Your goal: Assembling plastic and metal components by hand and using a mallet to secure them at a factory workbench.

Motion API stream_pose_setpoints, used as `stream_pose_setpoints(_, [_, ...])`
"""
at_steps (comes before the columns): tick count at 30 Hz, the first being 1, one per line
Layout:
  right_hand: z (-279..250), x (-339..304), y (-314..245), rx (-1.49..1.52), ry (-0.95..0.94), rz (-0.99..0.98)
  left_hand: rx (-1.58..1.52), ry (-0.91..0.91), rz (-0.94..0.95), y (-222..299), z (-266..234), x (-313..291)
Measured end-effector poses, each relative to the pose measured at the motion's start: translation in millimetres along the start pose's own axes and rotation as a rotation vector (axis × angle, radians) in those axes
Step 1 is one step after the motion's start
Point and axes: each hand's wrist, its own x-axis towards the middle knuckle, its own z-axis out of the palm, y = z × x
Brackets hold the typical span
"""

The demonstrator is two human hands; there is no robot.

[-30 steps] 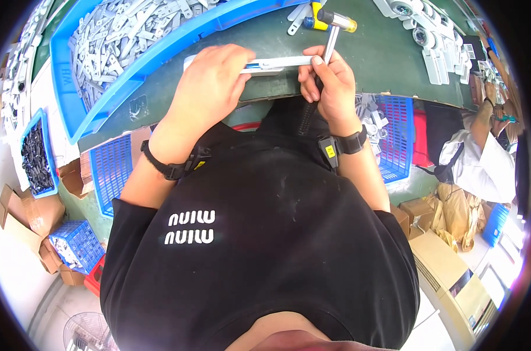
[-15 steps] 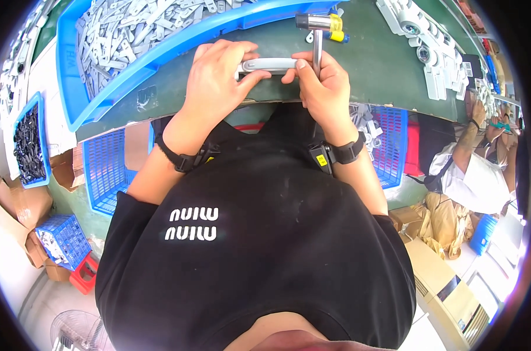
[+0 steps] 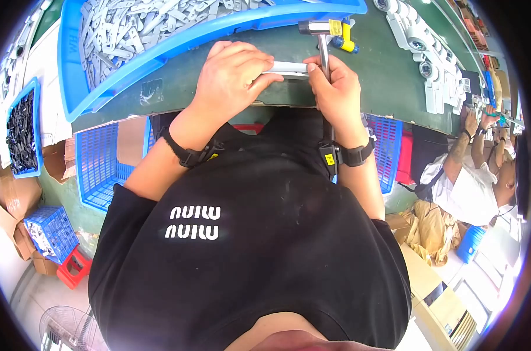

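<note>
My left hand (image 3: 230, 75) is closed around one end of a slim light-grey bar-shaped part (image 3: 291, 66), held level just above the table's near edge. At its other end, the thumb and fingers of my right hand (image 3: 339, 92) pinch the same part. A hammer (image 3: 323, 48) with a metal shaft is also in my right hand. Its shaft passes through the grip, and its head, dark at one end and yellow at the other, points away from me. Much of the part's left end is hidden by my left fingers.
A large blue bin (image 3: 213, 29) full of grey flat parts stands at the far left. Beyond the hammer lies a yellow-and-blue piece (image 3: 348, 44). White fittings with round lenses (image 3: 416, 44) line the right. A blue tray (image 3: 38, 126) holds black parts. Another person's arm (image 3: 456, 153) is at right.
The grey part has turned in my hands: a face with a slot showed before, and a plain edge shows now. Both hands sit slightly further right in view, the hammer with them.
</note>
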Motion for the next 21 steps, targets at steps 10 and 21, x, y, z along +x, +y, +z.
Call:
stream_pose_setpoints(10, [0.7, -3.7, 9.8, 0.119, 0.016, 0.142, 0.040, -0.044, -0.011, 6.4, -2.3, 4.8])
stream_pose_setpoints(21, [0.4, 0.9, 17.8, 0.060, 0.012, -0.023, 0.212, -0.144, 0.057, 19.0, -6.3, 11.3])
